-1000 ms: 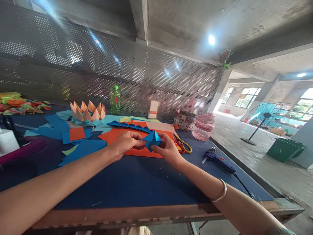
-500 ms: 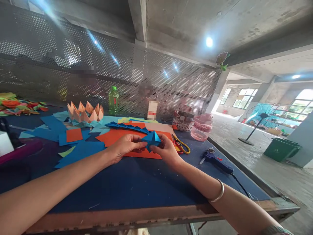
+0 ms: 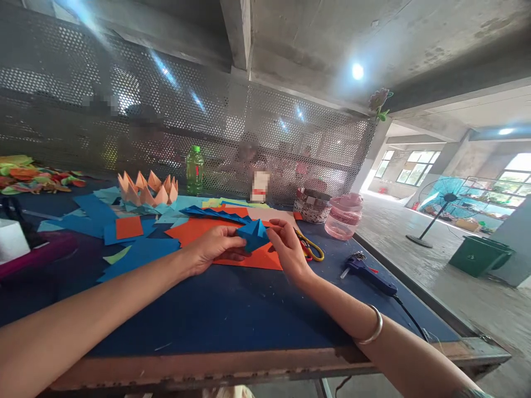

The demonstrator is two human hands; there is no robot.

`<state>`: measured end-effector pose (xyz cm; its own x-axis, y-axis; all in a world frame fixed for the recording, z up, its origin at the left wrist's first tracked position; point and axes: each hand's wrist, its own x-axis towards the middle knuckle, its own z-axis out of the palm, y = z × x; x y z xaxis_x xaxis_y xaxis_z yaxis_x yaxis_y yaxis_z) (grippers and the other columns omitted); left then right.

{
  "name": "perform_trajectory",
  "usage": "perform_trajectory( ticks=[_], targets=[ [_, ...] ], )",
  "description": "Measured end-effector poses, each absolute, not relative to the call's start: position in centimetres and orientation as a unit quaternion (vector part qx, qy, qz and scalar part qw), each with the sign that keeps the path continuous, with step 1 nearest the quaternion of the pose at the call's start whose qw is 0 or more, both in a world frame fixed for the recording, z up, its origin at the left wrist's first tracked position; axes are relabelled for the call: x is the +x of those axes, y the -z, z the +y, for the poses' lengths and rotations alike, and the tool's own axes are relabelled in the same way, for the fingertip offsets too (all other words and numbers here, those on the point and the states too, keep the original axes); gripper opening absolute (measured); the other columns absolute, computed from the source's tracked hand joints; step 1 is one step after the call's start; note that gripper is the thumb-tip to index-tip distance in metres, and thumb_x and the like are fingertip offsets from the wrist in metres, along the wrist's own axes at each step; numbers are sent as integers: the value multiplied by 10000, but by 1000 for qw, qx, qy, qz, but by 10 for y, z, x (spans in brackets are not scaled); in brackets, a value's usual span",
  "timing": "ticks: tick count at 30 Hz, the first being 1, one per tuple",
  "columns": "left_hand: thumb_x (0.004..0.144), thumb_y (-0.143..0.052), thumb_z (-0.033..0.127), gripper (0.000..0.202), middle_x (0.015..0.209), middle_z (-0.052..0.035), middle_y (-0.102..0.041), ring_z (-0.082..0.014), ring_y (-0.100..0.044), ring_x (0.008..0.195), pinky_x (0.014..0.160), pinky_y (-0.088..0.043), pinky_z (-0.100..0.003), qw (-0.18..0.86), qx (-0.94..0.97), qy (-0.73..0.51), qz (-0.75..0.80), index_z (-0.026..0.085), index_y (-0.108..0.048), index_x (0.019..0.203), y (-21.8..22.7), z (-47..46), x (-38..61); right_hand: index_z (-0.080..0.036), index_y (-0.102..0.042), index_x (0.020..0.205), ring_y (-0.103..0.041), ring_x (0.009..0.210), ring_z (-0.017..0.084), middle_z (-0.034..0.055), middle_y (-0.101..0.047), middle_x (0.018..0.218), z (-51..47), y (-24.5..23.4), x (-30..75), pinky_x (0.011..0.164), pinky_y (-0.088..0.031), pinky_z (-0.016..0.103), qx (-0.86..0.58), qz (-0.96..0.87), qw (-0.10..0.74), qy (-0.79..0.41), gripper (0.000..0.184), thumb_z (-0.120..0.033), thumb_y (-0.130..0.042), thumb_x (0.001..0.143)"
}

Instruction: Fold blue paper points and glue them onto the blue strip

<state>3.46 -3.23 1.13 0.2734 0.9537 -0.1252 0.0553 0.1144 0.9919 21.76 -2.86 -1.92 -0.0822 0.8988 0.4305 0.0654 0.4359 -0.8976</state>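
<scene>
A small folded blue paper piece (image 3: 253, 236) is held between both hands just above an orange sheet (image 3: 207, 232) on the blue table (image 3: 232, 309). My left hand (image 3: 213, 247) pinches its left side with fingers closed. On its right side my right hand (image 3: 288, 247) grips it with thumb and fingers, the wrist wearing a silver bangle. A chain of folded blue pieces (image 3: 215, 213) lies just behind the hands.
Scissors with yellow and red handles (image 3: 309, 249) lie right of my hands, a blue glue gun (image 3: 369, 271) further right. An orange paper crown (image 3: 147, 190), a green bottle (image 3: 194, 168), a pink jar (image 3: 344, 215) and blue paper scraps (image 3: 103, 221) lie behind. A perforated metal screen (image 3: 124, 121) backs the table.
My right hand has shifted up and over the blue piece, turning it slightly. My left hand keeps its hold in nearly the same place.
</scene>
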Motion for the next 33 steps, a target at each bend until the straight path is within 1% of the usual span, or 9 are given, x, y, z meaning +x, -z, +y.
perform_trajectory(
  ticks=[4,10,15,21,24,26,28,30,33],
  targets=[
    [583,-761,313,359,799,-43,-736,-213,-702,757,759,-524,-329,595,550,-381,444,157,-683,896,-7,-29,34,-237,-491,1099,-573,876,158,30,-596,956,-30,21,218,695,-438,263,-366,-702,542,-280,289,-314,-550,827],
    [621,-759,341,332,877,-49,-735,-187,-697,745,717,-516,-290,592,564,-378,434,163,-688,891,-3,-27,33,-234,-460,1107,-561,710,143,-29,-567,717,-31,23,217,681,-428,268,-364,-713,522,-294,297,-264,-542,823],
    [645,-755,357,373,914,-65,-745,-188,-693,801,763,-513,-294,607,563,-349,438,187,-695,971,-5,-31,32,-228,-401,1135,-542,649,124,-39,-579,707,-27,25,219,664,-423,260,-374,-689,544,-298,344,-245,-535,819],
    [632,-770,358,307,794,-57,-749,-181,-688,753,749,-507,-290,596,558,-369,444,173,-706,869,-3,-29,31,-237,-405,1156,-547,637,126,-46,-574,690,-27,26,218,657,-431,267,-387,-708,524,-272,367,-228,-532,812],
    [621,-777,359,297,738,-46,-739,-166,-676,698,722,-504,-281,586,546,-386,458,163,-706,833,-4,-28,32,-242,-440,1132,-572,793,159,11,-605,867,-29,23,219,679,-446,277,-391,-723,531,-207,365,-215,-566,790],
    [621,-776,361,310,725,-42,-732,-156,-663,663,705,-508,-284,583,546,-393,455,156,-708,844,-5,-27,32,-240,-494,1078,-550,900,182,46,-575,999,-31,20,220,706,-453,289,-396,-730,541,-129,330,-214,-601,767],
    [624,-774,363,314,704,-35,-723,-149,-653,641,680,-505,-273,577,553,-397,451,151,-709,845,-4,-26,32,-232,-558,987,-534,918,192,51,-553,989,-32,17,221,743,-451,309,-397,-751,525,-59,231,-210,-615,765],
    [627,-772,363,307,687,-27,-715,-144,-650,640,661,-499,-258,567,562,-398,451,154,-709,843,-4,-27,32,-225,-601,910,-537,876,191,41,-551,902,-33,16,221,772,-445,326,-393,-780,486,-23,127,-204,-609,785],
    [624,-770,372,296,704,-19,-713,-142,-649,650,653,-496,-251,545,579,-403,453,162,-710,824,-4,-28,33,-218,-619,921,-544,860,191,43,-570,883,-34,19,221,775,-448,326,-387,-805,449,-21,112,-223,-607,809]
  ],
)
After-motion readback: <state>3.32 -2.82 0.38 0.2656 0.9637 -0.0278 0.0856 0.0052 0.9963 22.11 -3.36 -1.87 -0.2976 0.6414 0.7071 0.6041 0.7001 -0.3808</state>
